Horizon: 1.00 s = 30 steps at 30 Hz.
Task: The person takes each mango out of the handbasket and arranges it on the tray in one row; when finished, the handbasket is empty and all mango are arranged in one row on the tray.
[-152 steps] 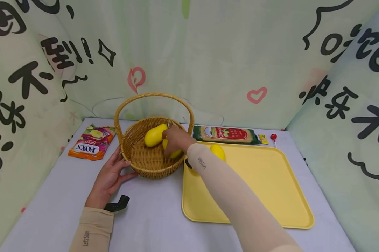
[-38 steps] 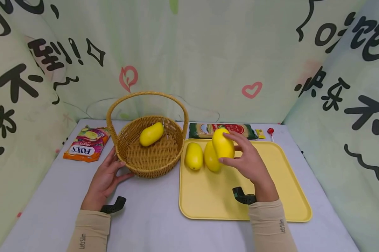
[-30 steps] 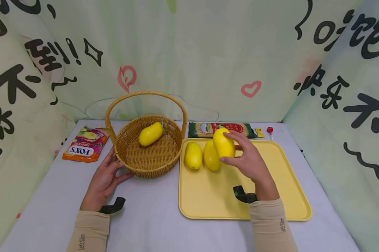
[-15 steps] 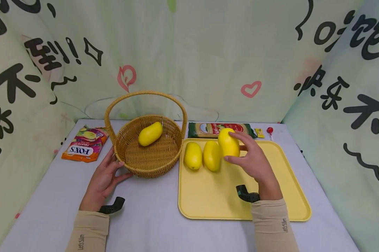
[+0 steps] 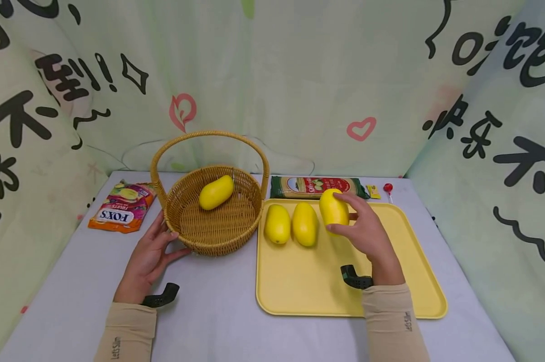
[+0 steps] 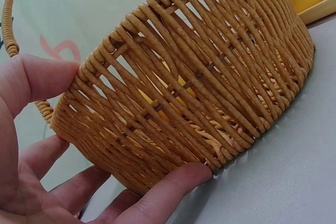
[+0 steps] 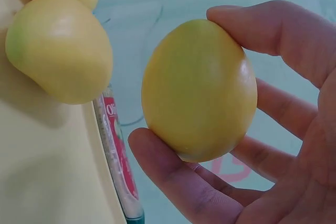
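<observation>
A: What is the right hand (image 5: 365,234) doing?
B: Its fingers (image 7: 173,177) and thumb curl round a yellow mango (image 5: 333,207), held over the far part of the yellow tray (image 5: 403,296), just right of two more mangoes (image 5: 292,223) lying side by side on it.

A: And the left hand (image 5: 149,256)?
B: It rests on the table (image 5: 218,311), fingers (image 6: 168,192) straight against the near left wall of the wicker basket (image 5: 181,221), thumb at its rim. One mango (image 5: 216,192) lies inside.

A: Anything else around?
B: A Fox's candy bag (image 5: 122,207) on the left; a long green packet (image 5: 315,186) and a red lollipop (image 5: 388,188) beyond the tray.
</observation>
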Motion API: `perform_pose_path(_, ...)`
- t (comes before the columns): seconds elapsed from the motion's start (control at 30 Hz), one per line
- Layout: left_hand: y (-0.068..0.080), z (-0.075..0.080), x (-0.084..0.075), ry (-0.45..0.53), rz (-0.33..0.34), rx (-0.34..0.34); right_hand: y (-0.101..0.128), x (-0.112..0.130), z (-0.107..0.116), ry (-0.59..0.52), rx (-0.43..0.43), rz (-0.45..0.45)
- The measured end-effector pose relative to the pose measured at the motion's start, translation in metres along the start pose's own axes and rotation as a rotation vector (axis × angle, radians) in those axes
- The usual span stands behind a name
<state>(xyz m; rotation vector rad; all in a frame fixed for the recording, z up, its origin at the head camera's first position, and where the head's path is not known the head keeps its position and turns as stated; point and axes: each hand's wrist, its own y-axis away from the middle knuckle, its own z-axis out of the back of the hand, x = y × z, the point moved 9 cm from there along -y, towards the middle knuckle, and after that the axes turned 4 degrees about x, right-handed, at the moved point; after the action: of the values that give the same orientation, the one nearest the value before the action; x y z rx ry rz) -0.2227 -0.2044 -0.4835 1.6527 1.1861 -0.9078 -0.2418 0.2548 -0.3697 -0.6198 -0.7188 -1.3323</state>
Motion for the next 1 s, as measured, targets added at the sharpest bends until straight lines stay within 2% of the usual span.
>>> perform_pose_path(0.4, 0.001, 0.000, -0.001, -0.003, -0.001, 0.001, -0.008, -0.020, -0.006, 0.044, 0.000, -0.058)
perform_pose_path(1.0, 0.001, 0.000, -0.001, -0.007, 0.002, -0.011, -0.018, -0.049, -0.022, 0.128, 0.063, -0.173)
